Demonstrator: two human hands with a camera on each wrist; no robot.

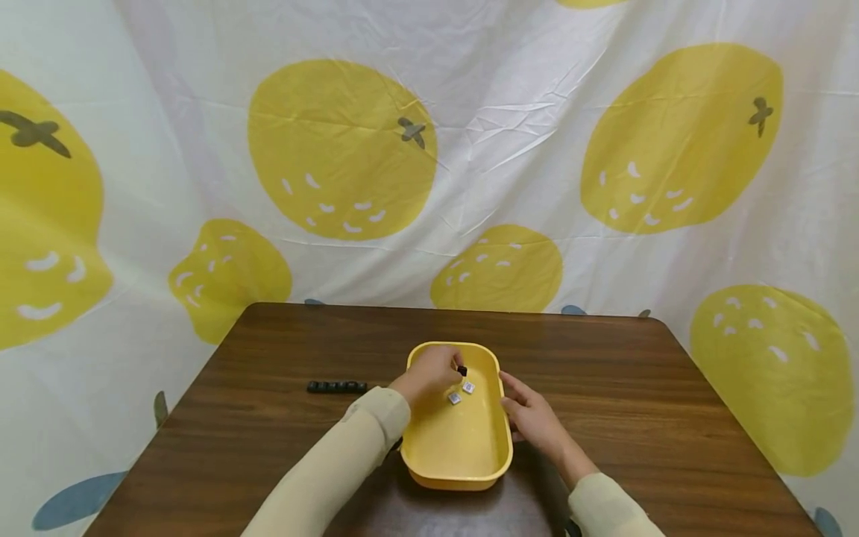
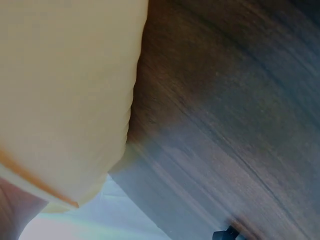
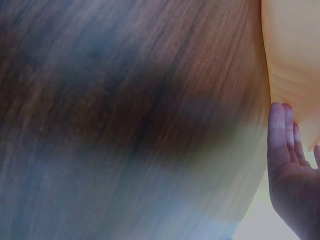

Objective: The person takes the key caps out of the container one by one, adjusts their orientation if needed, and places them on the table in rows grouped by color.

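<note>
A yellow rectangular tray (image 1: 458, 477) stands on the table, its long side pointing away from me. My left hand (image 1: 432, 371) reaches over its left rim and pinches a small black block (image 1: 462, 370) between thumb and fingertips inside the tray. Just below that hand, two small white square pieces (image 1: 468, 387) with grey marks lie on the tray floor. My right hand (image 1: 537, 421) touches the tray's outer right wall, its straight fingers (image 3: 276, 130) flat along the side. In the left wrist view the tray wall hides most of my left hand (image 2: 17, 210).
Left of the tray, several black blocks (image 1: 337, 387) sit in a straight row on the dark wooden table (image 1: 282, 455). A white curtain (image 1: 496, 134) printed with large yellow fruit hangs behind the table's far edge.
</note>
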